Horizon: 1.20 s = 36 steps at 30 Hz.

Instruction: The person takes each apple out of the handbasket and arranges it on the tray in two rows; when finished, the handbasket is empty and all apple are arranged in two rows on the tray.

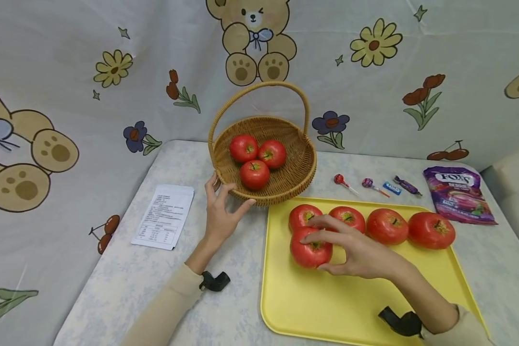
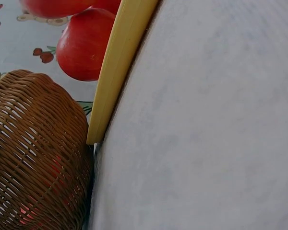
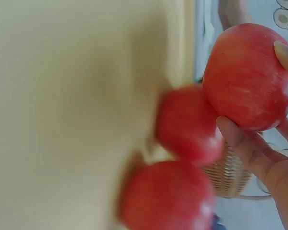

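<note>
My right hand (image 1: 359,250) grips a red apple (image 1: 308,252), fingers over its top and thumb at its lower side. In the right wrist view, the held apple (image 3: 249,79) is raised off the yellow tray (image 3: 77,115), with other apples beyond it. My left hand (image 1: 220,216) holds the front left rim of a wicker basket (image 1: 291,185), thumb and fingers spread along the edge. Inside the basket lie three red apples (image 1: 255,175). The left wrist view shows the basket's woven side (image 2: 33,148) but not the hand.
Several apples (image 1: 387,226) line the back of the yellow tray (image 1: 328,307). Behind it lie lollipops (image 1: 341,180), small wrapped candies (image 1: 406,184) and a purple candy bag (image 1: 460,194). A white printed packet (image 1: 164,216) lies left of the basket. A patterned cloth (image 1: 155,72) hangs behind.
</note>
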### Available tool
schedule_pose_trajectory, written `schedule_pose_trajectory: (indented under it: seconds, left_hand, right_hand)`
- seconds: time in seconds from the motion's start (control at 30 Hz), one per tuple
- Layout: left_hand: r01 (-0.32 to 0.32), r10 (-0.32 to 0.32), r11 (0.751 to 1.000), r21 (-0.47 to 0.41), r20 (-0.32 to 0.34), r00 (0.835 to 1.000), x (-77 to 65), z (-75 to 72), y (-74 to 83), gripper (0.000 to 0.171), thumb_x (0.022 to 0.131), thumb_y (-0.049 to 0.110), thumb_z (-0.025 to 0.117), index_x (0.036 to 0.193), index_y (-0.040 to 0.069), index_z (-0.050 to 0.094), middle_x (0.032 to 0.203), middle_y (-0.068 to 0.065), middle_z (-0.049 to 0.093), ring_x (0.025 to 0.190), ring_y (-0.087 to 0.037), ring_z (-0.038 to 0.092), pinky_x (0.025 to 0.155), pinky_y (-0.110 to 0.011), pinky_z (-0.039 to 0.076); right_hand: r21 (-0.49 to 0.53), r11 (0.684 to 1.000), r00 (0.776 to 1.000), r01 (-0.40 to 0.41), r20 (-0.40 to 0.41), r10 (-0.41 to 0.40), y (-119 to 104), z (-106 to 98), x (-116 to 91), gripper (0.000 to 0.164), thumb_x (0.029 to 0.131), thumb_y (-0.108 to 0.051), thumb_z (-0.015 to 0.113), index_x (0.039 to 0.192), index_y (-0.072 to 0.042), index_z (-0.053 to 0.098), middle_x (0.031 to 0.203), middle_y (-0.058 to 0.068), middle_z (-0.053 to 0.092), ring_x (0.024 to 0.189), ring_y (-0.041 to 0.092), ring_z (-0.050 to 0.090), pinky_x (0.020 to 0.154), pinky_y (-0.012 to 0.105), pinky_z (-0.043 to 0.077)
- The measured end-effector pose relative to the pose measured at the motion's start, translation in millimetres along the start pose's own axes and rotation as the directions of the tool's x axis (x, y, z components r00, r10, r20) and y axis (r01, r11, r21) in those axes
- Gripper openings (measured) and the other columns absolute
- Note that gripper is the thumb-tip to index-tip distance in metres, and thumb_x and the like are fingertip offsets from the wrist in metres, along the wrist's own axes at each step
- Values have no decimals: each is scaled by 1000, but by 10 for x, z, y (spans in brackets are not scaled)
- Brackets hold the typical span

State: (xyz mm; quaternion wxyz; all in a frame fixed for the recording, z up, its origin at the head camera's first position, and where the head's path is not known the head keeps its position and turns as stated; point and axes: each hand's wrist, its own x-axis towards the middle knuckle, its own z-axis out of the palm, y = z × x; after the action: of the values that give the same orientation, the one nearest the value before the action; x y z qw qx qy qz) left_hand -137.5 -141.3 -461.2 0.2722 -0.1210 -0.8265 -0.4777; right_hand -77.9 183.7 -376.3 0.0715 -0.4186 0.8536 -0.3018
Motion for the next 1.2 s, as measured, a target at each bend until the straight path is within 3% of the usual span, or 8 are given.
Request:
schedule_pose_trajectory:
  seconds: [0.2,0.5,0.7,0.9,1.2]
  left_hand:
    - [3,-3,1000,-7,7,1000,-5,-5,-8,50,82,44,78,111,8,59,154,-20,21,141,-34,29,104,-58,39]
    - [9,-9,1000,-5,13,1000,-7,-3,-4,51,82,43,78,111,5,59,154,-21,20,142,-33,29,103,-57,41]
    - [7,-7,1000,-5,4,1000,-11,2,-10,51,82,44,79,110,6,59,153,-21,21,141,-35,31,101,-58,41]
    - [2,-2,1000,-9,7,1000,-9,0,-8,53,82,49,76,110,7,59,153,-23,21,141,-35,29,103,-57,40]
    - [7,-7,1000,-13,10,1000,-7,-3,-17,55,82,50,76,110,5,59,153,-23,21,141,-33,30,103,-56,41]
  right_hand:
    - [6,1000,1000,5,-1,-5,29,248,-103,62,75,-23,87,127,-38,59,139,-3,47,125,17,46,91,36,54]
    - [-37,999,1000,26,-5,-27,52,387,-194,65,73,-22,87,128,-39,57,137,-3,47,123,15,46,93,39,52]
    - [-90,993,997,74,-1,-75,1,438,-199,66,73,-20,86,129,-37,56,137,-3,46,124,15,43,93,42,51]
    - [-114,992,999,50,-15,-52,-7,436,-227,67,72,-21,87,129,-37,55,137,-4,46,124,17,44,92,47,52]
    - [-150,989,1000,17,-16,-20,-32,448,-251,72,73,-25,87,135,-36,53,140,-2,44,122,18,49,90,41,54]
